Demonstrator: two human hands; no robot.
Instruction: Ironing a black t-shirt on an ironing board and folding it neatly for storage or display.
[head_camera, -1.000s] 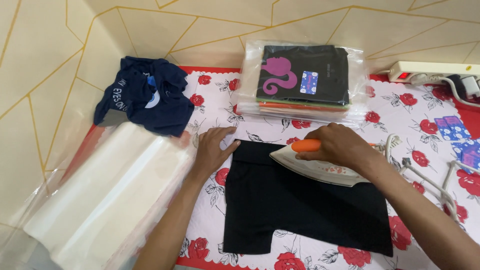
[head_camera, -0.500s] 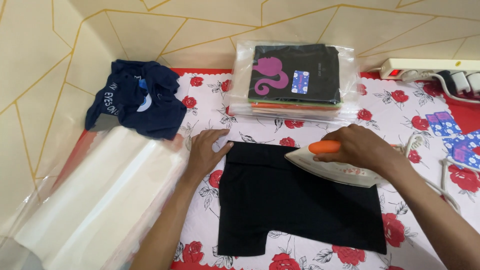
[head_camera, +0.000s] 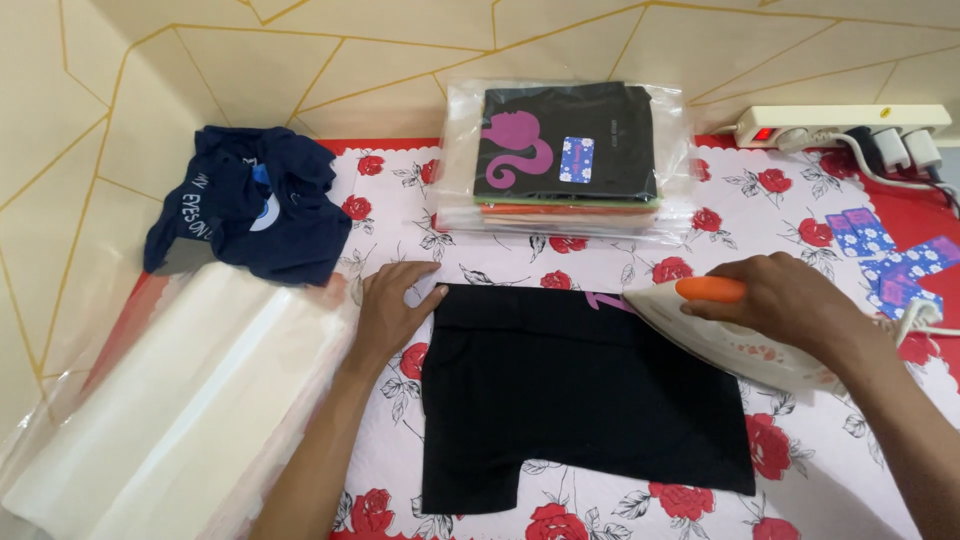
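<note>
The right hand (head_camera: 790, 300) grips the orange handle of a white iron (head_camera: 730, 345) on a black garment (head_camera: 570, 390); the left hand (head_camera: 392, 310) presses flat, fingers spread, at its corner. Beyond lies a stack of bagged clothes (head_camera: 565, 160); left, a navy shirt (head_camera: 250, 210).

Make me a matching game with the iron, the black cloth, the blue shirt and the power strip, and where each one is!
Things:
1. iron
2. black cloth
3. blue shirt
4. power strip

Places:
A. crumpled at the far left
B. far right, by the wall
C. under the right hand
D. flat in the middle, left hand at its corner

Pairs: 1-C, 2-D, 3-A, 4-B
</note>
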